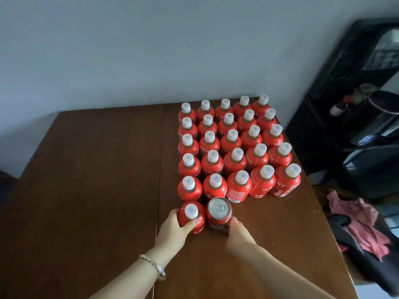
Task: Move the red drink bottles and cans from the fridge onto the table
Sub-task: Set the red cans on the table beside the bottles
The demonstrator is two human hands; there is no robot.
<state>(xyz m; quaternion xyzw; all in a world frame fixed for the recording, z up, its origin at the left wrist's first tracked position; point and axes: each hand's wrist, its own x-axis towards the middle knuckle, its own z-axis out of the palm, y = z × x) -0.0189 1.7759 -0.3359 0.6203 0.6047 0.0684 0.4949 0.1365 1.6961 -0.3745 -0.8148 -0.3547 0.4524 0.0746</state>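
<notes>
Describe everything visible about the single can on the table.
The can is red with a silver metal top and an unopened pull tab. It stands upright on the brown wooden table, in the nearest row, beside a white-capped red bottle. The right hand touches its lower right side.

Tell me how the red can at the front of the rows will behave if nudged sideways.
The can stands upright with its pull tab unopened, so it is probably full and heavy. Its straight sides suggest it would slide rather than tip. The bottle beside it on the left would likely block it.
</notes>
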